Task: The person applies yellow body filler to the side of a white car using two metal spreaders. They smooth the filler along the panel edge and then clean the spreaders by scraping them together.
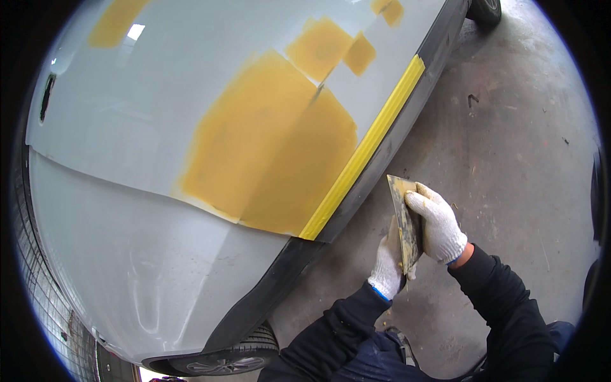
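In front of me, beside the car's lower edge, I hold a flat, thin-edged putty plate (408,226) smeared with yellow and grey filler. My right hand (439,223), in a white knit glove, is closed on its right side, with the thumb near the top. My left hand (386,270), gloved the same way, is against the plate's lower left side. The plate hides part of its fingers. Both hands are apart from the pale car panel (159,127). On that panel lies a large mustard-yellow filler patch (254,146).
Smaller filler patches (320,49) lie farther along the car. Yellow masking tape (366,146) runs along the panel's lower edge, above the dark sill trim (398,143). A wheel (229,361) is at the near end. Grey concrete floor (509,159) stretches to the right, with small debris on it.
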Demonstrator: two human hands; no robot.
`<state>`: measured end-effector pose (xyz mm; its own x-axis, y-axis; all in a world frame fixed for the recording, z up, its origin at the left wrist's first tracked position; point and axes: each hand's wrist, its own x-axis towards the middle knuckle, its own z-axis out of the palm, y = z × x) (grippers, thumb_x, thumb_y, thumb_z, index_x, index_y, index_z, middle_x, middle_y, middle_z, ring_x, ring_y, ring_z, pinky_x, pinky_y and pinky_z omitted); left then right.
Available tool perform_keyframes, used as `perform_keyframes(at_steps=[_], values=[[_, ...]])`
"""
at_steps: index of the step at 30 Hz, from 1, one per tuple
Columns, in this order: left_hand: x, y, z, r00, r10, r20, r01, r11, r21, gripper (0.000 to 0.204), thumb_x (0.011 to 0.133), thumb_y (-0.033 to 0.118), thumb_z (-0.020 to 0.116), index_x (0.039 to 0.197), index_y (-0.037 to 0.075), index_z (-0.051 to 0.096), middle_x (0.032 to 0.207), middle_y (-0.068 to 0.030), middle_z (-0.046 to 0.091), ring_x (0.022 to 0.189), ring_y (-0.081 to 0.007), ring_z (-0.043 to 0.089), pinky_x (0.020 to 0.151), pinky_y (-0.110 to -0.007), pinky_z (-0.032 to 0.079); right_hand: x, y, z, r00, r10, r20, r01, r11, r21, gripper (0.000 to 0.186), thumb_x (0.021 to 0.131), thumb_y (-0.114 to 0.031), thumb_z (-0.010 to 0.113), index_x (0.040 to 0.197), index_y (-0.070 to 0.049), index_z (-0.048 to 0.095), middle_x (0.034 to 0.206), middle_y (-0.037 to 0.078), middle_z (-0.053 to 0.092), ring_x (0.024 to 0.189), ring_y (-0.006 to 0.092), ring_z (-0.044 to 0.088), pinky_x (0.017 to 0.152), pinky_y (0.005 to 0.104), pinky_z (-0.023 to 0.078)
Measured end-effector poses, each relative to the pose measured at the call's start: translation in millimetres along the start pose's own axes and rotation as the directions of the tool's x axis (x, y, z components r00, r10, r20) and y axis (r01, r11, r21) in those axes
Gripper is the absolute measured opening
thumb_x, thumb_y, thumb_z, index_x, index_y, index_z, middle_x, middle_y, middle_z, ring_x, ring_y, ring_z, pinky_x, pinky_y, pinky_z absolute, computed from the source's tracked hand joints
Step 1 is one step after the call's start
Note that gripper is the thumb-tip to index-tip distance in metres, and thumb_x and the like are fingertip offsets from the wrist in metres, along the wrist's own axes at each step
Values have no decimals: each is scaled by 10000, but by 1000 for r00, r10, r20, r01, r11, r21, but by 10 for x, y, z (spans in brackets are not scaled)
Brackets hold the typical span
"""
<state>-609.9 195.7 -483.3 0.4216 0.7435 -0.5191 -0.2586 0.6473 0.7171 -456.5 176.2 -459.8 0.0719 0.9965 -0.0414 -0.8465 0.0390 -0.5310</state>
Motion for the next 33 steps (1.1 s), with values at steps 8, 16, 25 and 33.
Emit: perform_keyframes(at_steps=[8,16,25,33], values=[[14,-18,-64,1000,6,16,-7,1000,18,529,1076,479,327,1179,8,544,820,-222,623,504,-334,619,418,-394,535,27,49,-29,1000,4,10,-4,1000,22,341,1000,-251,643,1240,-13,597,1013,35,686,840,90,646,786,261,545],[-108,-7,239,989,61,-137,-56,998,38,531,1109,427,348,1497,93,487,1398,-86,610,1257,-231,601,1082,-377,497,36,143,118,999,-21,-34,23,998,58,285,1006,-329,620,1118,-69,585,899,28,588,815,157,575,745,306,496],[-68,85,397,997,30,-75,-19,989,147,502,1121,417,432,1296,-8,633,1173,-66,696,1025,-112,663,881,-265,536,-81,-10,181,996,-90,-24,90,996,-14,267,991,-353,630,1012,-100,551,882,20,484,860,173,492,799,325,426],[82,21,238,997,70,-12,-63,949,310,589,1103,492,414,1061,-10,720,936,-17,694,879,-102,623,800,-268,507,-7,65,158,992,-121,33,122,991,-53,265,1009,-348,604,970,-98,525,833,10,421,773,144,410,699,273,359]])
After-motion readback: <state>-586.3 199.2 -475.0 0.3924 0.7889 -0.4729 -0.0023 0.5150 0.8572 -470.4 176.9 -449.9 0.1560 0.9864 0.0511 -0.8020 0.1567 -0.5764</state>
